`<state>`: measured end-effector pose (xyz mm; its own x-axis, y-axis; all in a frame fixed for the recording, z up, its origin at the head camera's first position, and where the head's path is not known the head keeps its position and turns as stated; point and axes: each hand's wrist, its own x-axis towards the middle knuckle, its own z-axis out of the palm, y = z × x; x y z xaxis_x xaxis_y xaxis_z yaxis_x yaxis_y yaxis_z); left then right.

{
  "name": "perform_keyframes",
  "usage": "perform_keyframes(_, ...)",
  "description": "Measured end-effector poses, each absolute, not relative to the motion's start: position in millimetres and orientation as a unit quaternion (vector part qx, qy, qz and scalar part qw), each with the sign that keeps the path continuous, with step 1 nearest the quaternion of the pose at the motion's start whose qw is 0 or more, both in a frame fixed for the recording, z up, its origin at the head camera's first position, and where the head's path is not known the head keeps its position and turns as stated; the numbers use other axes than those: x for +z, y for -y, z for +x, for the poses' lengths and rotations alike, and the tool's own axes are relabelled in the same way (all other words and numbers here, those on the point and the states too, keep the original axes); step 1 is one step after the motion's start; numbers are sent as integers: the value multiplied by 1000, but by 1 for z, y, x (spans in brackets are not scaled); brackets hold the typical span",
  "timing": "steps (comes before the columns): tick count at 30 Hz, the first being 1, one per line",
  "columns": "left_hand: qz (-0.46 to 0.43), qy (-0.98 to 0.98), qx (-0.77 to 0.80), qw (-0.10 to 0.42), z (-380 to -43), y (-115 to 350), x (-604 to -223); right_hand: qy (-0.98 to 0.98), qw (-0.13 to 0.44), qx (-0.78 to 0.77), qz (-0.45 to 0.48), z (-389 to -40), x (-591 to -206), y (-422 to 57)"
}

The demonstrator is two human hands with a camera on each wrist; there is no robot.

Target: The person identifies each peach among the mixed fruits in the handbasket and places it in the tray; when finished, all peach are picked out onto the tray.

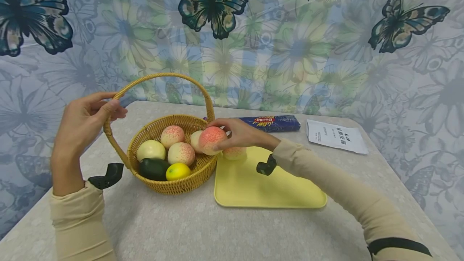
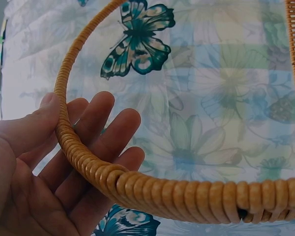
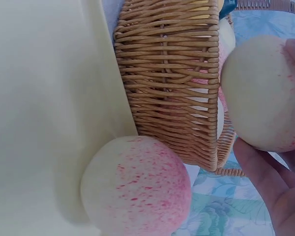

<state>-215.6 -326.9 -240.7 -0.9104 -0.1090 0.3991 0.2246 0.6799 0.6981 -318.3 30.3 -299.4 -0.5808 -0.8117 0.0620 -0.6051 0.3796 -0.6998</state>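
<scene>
One peach (image 1: 210, 138) is over the right rim of the basket (image 1: 193, 185), grasped between the thumb and fingers of the right hand (image 1: 237, 132); whether it touches the rim I cannot tell. The left hand (image 1: 85, 118) pinches the basket's one handle (image 1: 166, 74) between thumb and fingers. Inside lie two speckled peaches (image 1: 181, 154), one pale round fruit (image 1: 151, 151), one dark green fruit (image 1: 154, 169) and one lemon (image 1: 178, 171). One more fruit (image 1: 195, 141) is partly hidden behind the held peach, its kind hard to make out. Just right of the basket is one yellow tray (image 1: 272, 192), bearing one other peach (image 1: 235, 154), its upper part covered by the right hand in the head view. Farther back on the table (image 1: 163, 224) lie one blue packet (image 1: 279, 123), its left end hidden, and one sheet of paper (image 1: 337, 136), its smaller print unreadable. Four butterflies (image 1: 214, 3) show plainly on the cloth (image 1: 123, 31), some cut off.
</scene>
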Motion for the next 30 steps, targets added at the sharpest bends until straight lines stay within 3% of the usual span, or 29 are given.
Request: perform_keyframes(30, -41, 889, -402, 217, -217, 326, -241, -816, 111, -434, -366, -312, -313, -73)
